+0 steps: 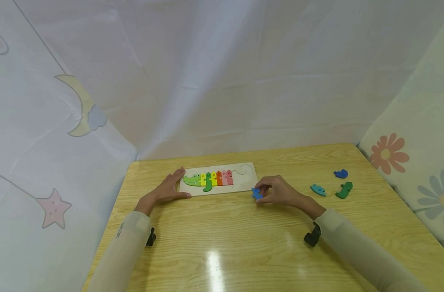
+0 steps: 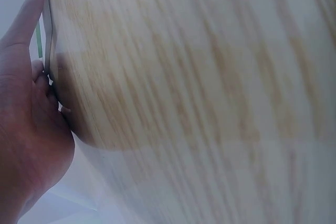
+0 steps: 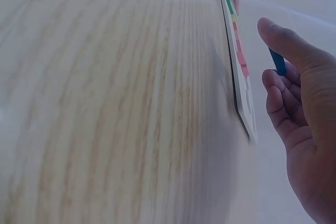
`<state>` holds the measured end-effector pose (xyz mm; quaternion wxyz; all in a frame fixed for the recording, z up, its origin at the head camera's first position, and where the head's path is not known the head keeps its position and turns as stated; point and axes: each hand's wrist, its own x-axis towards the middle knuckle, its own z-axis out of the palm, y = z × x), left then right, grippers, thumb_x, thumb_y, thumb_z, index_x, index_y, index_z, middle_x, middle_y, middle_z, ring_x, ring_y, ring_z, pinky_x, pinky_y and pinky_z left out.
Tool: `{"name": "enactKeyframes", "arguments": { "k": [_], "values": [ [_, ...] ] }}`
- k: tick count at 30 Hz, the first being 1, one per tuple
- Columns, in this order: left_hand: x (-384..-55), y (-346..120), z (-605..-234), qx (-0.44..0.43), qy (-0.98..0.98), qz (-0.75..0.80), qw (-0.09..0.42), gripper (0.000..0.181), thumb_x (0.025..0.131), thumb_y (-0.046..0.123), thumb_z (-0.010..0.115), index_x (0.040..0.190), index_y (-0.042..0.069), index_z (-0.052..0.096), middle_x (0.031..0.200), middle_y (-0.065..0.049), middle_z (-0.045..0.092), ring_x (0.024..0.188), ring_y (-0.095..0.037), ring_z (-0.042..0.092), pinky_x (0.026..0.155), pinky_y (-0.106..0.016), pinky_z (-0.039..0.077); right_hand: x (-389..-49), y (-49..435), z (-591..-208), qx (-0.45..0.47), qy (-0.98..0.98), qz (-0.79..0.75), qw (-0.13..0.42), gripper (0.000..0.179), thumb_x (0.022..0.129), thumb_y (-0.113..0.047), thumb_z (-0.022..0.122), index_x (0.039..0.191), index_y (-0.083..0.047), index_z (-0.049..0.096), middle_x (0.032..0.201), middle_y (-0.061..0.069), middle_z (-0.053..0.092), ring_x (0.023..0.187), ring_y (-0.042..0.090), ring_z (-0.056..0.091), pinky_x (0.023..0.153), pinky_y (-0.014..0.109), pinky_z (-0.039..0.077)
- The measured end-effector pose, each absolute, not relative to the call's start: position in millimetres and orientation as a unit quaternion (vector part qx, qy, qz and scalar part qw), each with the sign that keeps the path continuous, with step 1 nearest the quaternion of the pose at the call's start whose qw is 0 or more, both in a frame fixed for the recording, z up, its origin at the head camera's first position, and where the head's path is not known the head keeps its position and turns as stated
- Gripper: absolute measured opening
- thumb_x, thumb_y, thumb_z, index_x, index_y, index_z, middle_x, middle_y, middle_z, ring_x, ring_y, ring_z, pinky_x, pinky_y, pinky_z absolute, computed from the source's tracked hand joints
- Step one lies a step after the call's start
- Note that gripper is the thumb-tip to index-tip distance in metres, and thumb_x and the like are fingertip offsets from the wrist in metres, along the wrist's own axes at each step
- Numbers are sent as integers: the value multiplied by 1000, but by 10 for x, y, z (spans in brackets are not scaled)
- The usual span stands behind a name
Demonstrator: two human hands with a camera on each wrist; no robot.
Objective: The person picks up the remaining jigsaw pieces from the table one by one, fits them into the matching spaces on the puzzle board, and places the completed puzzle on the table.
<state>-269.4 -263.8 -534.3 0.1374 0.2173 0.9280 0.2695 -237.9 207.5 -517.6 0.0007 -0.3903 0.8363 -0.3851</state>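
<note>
A wooden crocodile puzzle board (image 1: 218, 191) lies on the table, its green head (image 1: 192, 180) at the left and several coloured body pieces set in a row beside it. At the board's left end rests my left hand (image 1: 168, 187), thumb along the front edge and straight fingers at the far left corner. My right hand (image 1: 278, 191) pinches a blue puzzle piece (image 1: 257, 194) between thumb and fingers, close to the board's front right corner. The right wrist view shows that blue piece (image 3: 277, 62) edge-on, held above the table. An unfilled tail outline (image 1: 245, 168) shows at the board's right.
To the right on the wooden table (image 1: 222, 235) lie three loose pieces: a dark blue curled one (image 1: 341, 174), a teal one (image 1: 318, 190) and a green leg-shaped one (image 1: 344, 190). A pale fabric wall (image 1: 244, 101) stands behind the table.
</note>
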Motion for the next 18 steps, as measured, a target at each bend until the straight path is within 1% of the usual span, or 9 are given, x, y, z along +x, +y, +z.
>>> {"name": "enactKeyframes", "arguments": {
  "k": [9, 18],
  "values": [
    [-2691, -2644, -5344, 217, 927, 271, 138, 115, 91, 50, 82, 168, -2, 14, 177, -19, 7, 164, -38, 6, 131, -60, 2, -2416, 2081, -5136, -383, 842, -379, -1, 39, 77, -16, 97, 108, -3, 78, 87, -3, 73, 73, 12, 69, 70, 36, 63],
    [-2697, -2643, -5345, 218, 927, 272, 138, 116, 91, 51, 82, 168, -1, 14, 177, -19, 7, 164, -37, 6, 131, -60, 2, -2474, 2074, -5125, -379, 842, -384, -11, 38, 75, -12, 98, 106, -2, 78, 86, -3, 73, 73, 10, 68, 70, 36, 63]
  ]
}}
